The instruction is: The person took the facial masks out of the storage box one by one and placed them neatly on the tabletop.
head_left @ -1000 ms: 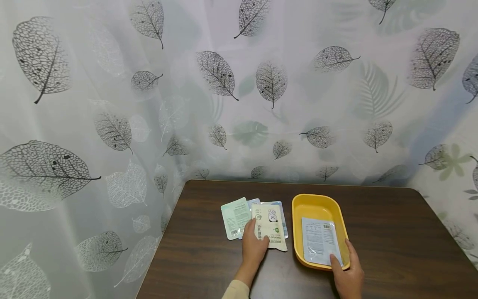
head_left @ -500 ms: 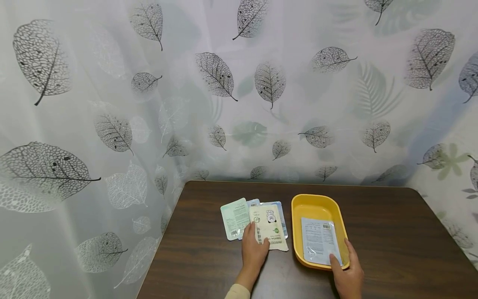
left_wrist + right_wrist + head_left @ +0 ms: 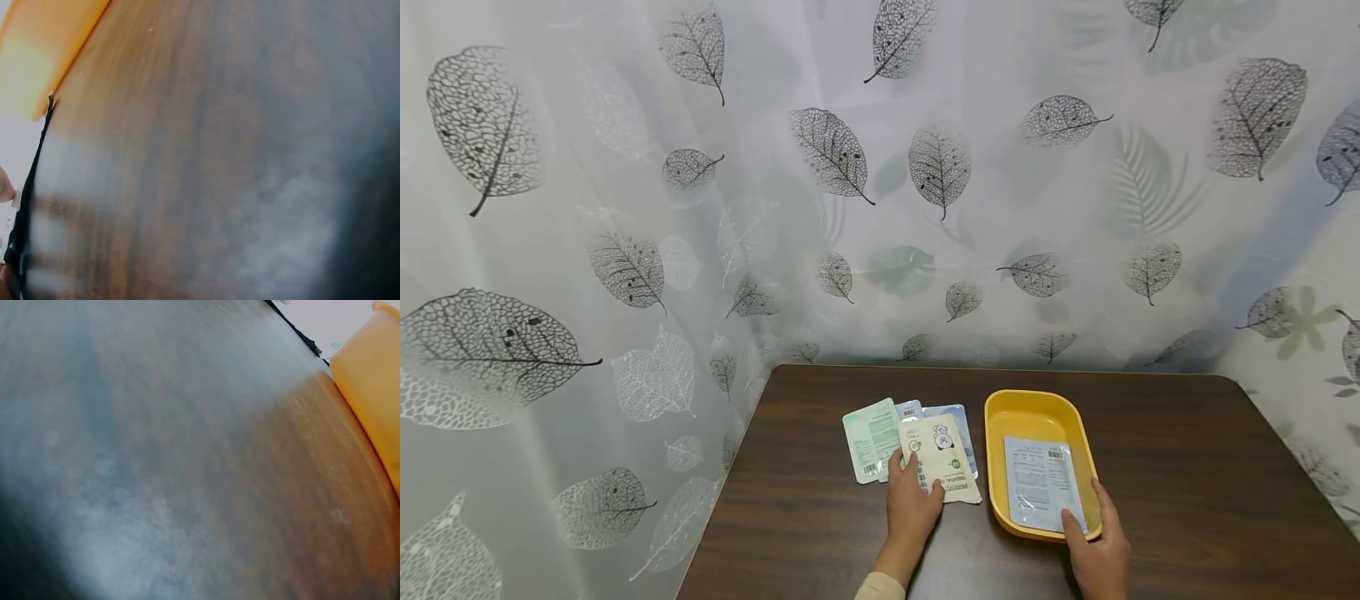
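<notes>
My left hand (image 3: 912,506) holds a cream packet (image 3: 942,458) with a panda drawing and green print, its fingers at the left side and its thumb on the near part. This packet overlaps a pale green sachet (image 3: 872,437) and two bluish sachets, the right one (image 3: 962,425) partly covered. On the right, my right hand (image 3: 1100,550) grips the near right rim of a yellow tray (image 3: 1026,404), thumb over the inside. A silvery-blue sachet (image 3: 1043,483) with fine print and a barcode lies in the tray, its near right corner by the thumb.
Everything stands on a dark wood-grain table (image 3: 1180,467). A white curtain (image 3: 970,183) with leaf prints hangs behind and to the sides. Both wrist views show mostly blurred tabletop, with the yellow tray's outer wall (image 3: 369,381) at the edge.
My left hand has shifted slightly toward me and to the right, and the cream packet has turned and slid a little with it. The right hand and tray stay put.
</notes>
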